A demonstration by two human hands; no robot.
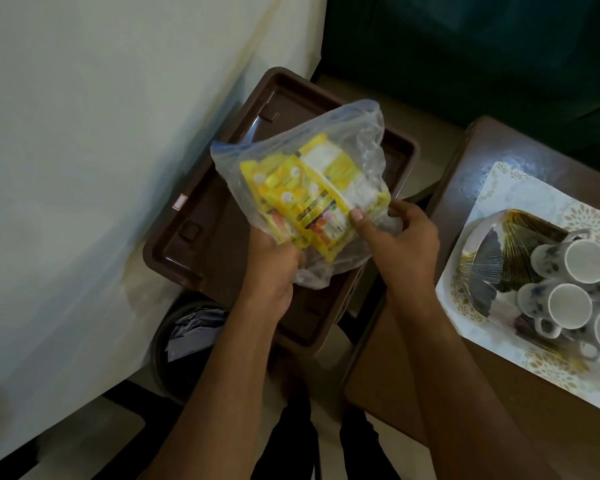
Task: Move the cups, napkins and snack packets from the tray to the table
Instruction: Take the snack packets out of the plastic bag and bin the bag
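A clear plastic bag [357, 140] holding yellow snack packets [312, 195] is lifted just above the brown tray [194, 244]. My left hand [274, 268] grips the bag's lower left edge. My right hand [402, 233] pinches its right side, thumb on a packet. On the brown table [520, 150] at the right, several white cups [586, 261] stand on a patterned napkin [499, 188], beside a gold-and-dark fan-patterned sheet [520, 247].
A white wall or cabinet face [101, 150] runs along the tray's left side. Below the tray stands a dark bin [184, 337] with crumpled paper. A dark green chair [482, 57] fills the back right. My legs [326, 445] are at the bottom.
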